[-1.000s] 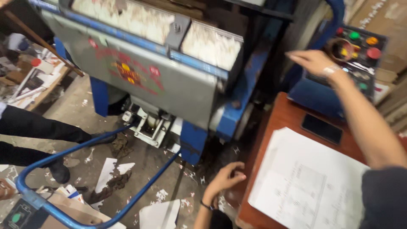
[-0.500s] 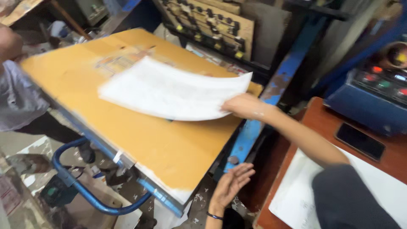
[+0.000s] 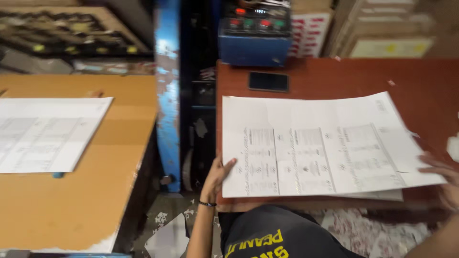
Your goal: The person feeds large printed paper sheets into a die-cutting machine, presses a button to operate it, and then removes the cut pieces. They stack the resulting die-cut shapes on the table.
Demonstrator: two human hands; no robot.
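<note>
Presently, the left hand point(image 3: 216, 177) grips the lower left corner of a large printed sheet point(image 3: 318, 145), thumb on top and fingers beneath. The right hand point(image 3: 442, 179) lies at the sheet's lower right edge, fingers spread; blur leaves it unclear whether it pinches the paper. The sheet lies on the red-brown worktop point(image 3: 334, 76), over another sheet. Beyond it rests a dark phone point(image 3: 268, 81), then a blue control box point(image 3: 255, 36). Left, a second printed sheet point(image 3: 45, 134) lies on an orange board point(image 3: 95, 191).
</note>
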